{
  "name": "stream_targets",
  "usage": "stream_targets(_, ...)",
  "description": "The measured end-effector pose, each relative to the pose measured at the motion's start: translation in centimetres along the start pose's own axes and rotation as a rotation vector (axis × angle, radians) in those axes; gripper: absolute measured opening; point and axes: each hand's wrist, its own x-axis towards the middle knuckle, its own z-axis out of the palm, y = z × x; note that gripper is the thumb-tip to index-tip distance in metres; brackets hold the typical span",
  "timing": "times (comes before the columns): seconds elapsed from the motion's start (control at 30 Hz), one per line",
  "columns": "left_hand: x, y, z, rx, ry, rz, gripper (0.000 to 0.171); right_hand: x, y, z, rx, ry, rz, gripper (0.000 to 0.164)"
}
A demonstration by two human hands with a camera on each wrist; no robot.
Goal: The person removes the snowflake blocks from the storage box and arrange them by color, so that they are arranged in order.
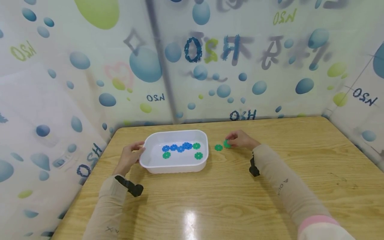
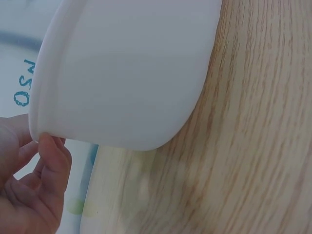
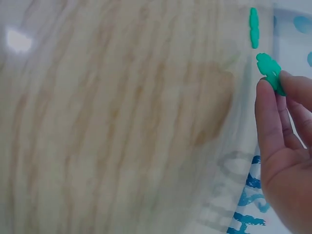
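Observation:
A white plastic tub (image 1: 174, 169) stands on the table, with several blue snowflake discs (image 1: 174, 147) and three green ones (image 1: 166, 155) inside. At the tub's left end, my left hand (image 1: 129, 156) pinches the rim between thumb and fingers; the left wrist view shows the fingertips (image 2: 51, 151) at the tub's corner. To the right of the tub, my right hand (image 1: 241, 139) pinches a green snowflake disc (image 3: 269, 70) between thumb and fingers. A second green snowflake disc (image 1: 218, 147) lies flat on the table between that hand and the tub.
The wooden table (image 1: 192, 200) has its far edge close to a patterned curtain (image 1: 192, 86), which also hangs along the left and right sides. Black wrist cameras (image 1: 254, 168) are strapped at both sleeves. A bright reflection lies on the near tabletop.

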Motion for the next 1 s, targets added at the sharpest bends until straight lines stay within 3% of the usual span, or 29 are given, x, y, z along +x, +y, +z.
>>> stream_targets(0.2,-0.01,0.09,0.02,0.007,0.002,-0.02,0.04,0.2,0.47,0.57,-0.009,-0.001,0.011,0.021)
stream_targets(1.0,0.0,-0.08,-0.04,0.012,-0.004,0.01,0.04,0.26,0.17,0.83,-0.101,0.055,0.023,0.018)
